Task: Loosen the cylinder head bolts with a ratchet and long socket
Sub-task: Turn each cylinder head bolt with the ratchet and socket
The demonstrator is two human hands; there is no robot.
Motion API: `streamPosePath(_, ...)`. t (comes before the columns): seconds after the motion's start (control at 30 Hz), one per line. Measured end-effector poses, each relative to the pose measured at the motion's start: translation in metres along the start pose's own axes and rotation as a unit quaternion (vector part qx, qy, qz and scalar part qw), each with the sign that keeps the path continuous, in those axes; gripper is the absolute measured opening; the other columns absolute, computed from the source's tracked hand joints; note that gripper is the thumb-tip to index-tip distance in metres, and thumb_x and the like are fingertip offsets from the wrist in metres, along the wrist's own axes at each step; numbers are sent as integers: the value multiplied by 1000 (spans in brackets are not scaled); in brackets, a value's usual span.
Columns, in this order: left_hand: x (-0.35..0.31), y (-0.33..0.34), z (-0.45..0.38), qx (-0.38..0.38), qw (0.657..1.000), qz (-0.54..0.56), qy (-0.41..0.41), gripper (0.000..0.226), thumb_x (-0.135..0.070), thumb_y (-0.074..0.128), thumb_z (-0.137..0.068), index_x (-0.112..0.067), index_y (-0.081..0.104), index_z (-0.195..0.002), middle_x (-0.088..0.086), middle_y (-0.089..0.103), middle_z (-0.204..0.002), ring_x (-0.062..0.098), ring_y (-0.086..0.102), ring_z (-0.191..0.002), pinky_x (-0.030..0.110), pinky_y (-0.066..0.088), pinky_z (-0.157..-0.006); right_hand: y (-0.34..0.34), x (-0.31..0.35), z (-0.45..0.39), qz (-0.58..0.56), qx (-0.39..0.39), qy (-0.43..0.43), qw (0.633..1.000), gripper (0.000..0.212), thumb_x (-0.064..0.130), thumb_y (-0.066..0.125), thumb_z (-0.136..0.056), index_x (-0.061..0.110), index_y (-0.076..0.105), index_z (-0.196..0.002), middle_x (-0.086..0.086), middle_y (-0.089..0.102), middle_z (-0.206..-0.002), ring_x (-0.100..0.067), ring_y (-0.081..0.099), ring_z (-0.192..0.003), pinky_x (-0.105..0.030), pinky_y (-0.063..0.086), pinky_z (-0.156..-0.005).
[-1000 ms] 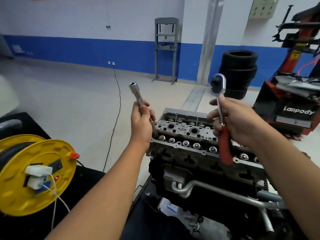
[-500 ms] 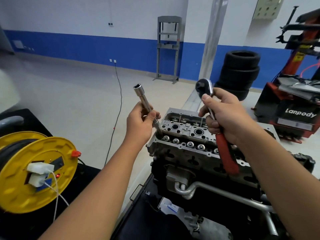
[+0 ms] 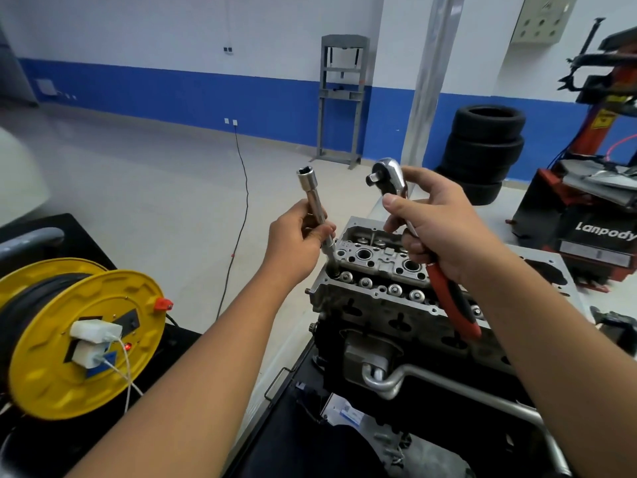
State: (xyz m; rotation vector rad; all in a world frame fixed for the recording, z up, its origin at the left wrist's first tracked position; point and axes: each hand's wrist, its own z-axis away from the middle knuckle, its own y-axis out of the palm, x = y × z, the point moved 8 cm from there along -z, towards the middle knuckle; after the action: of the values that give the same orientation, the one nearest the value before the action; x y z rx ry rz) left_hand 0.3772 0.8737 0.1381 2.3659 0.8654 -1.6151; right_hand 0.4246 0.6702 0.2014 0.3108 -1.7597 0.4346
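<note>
My left hand (image 3: 296, 241) grips a long chrome socket (image 3: 312, 198) by its middle, the drive end up and tilted left; its lower tip reaches the near-left corner of the cylinder head (image 3: 375, 267). My right hand (image 3: 444, 232) holds a ratchet (image 3: 389, 177) with a red handle (image 3: 451, 305), the chrome head up with its square drive pointing left toward the socket's top. A gap separates ratchet head and socket. The grey aluminium cylinder head sits on a dark engine block, with round bolt and plug holes along its top.
A yellow cable reel (image 3: 82, 343) stands on a black bench at the left. A stack of tyres (image 3: 482, 150) and a red tyre machine (image 3: 593, 215) are behind on the right. A grey press frame (image 3: 341, 98) stands by the blue-and-white wall. A black cable (image 3: 241, 208) crosses the floor.
My right hand has swung the ratchet head left and down toward the socket's top. My left hand has shifted slightly right with the socket, its tip staying near the head's corner.
</note>
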Motion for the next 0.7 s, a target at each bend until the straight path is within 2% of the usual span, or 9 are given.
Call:
streamPosePath(0.03, 0, 0, 0, -14, 1000, -18, 10, 29, -6, 72, -97, -32, 60, -90, -1, 76, -90, 13, 76, -86, 42, 64, -88, 2, 1, 1, 3, 4, -3, 1000, 36, 19, 71, -99, 41, 64, -127, -13, 71, -76, -15, 42, -41, -23, 35, -40)
streamPosePath(0.1, 0, -3, 2, -51, 997, -60, 24, 29, -16, 80, -92, -35, 59, -85, -10, 72, -83, 1, 72, -79, 24, 61, -78, 5, 3, 2, 12, 12, -8, 1000, 34, 18, 71, -98, 41, 66, -123, -17, 71, -77, -15, 42, -41, -23, 35, -39)
streamPosePath(0.17, 0, -6, 6, -77, 994, -76, 27, 30, -22, 83, -90, -36, 58, -82, -14, 69, -78, -5, 68, -77, 8, 52, -66, 7, 5, 3, 25, 14, -15, 999, 34, 18, 72, -97, 43, 67, -120, -20, 73, -80, -15, 44, -42, -24, 37, -39)
streamPosePath(0.23, 0, -7, 6, -88, 993, -74, 24, 31, -22, 83, -90, -36, 57, -80, -13, 68, -77, -5, 67, -75, 3, 47, -60, 9, 8, 1, 42, 5, -27, 999, 35, 19, 73, -97, 44, 66, -120, -19, 74, -83, -16, 46, -42, -25, 40, -40)
streamPosePath(0.4, -5, 2, 6, -63, 993, -92, 27, 33, -20, 81, -91, -38, 56, -80, -14, 67, -80, -1, 67, -73, 12, 48, -67, 18, 30, -4, 134, -18, -99, 986, 39, 17, 71, -99, 41, 61, -127, -9, 75, -84, -8, 54, -42, -24, 45, -42)
streamPosePath(0.5, -8, 9, 7, -51, 994, -97, 27, 34, -21, 80, -91, -40, 55, -78, -14, 65, -75, -1, 64, -68, 16, 47, -65, 25, 49, -6, 218, -22, -159, 963, 44, 18, 74, -96, 44, 61, -130, -4, 74, -85, 0, 57, -51, -28, 48, -58)
streamPosePath(0.63, -11, 13, 5, -49, 993, -108, 26, 32, -24, 80, -90, -39, 56, -76, -13, 65, -73, 4, 63, -67, 20, 48, -63, 32, 64, -5, 299, -26, -197, 933, 49, 22, 74, -96, 45, 59, -137, 5, 68, -89, -6, 53, -63, -26, 45, -69)
streamPosePath(0.7, -10, 15, 4, -43, 993, -107, 22, 28, -24, 80, -90, -37, 58, -77, -12, 66, -72, 7, 64, -66, 22, 49, -62, 36, 69, -2, 337, -25, -208, 918, 50, 22, 72, -97, 44, 59, -140, 13, 64, -89, -10, 55, -68, -31, 50, -72)
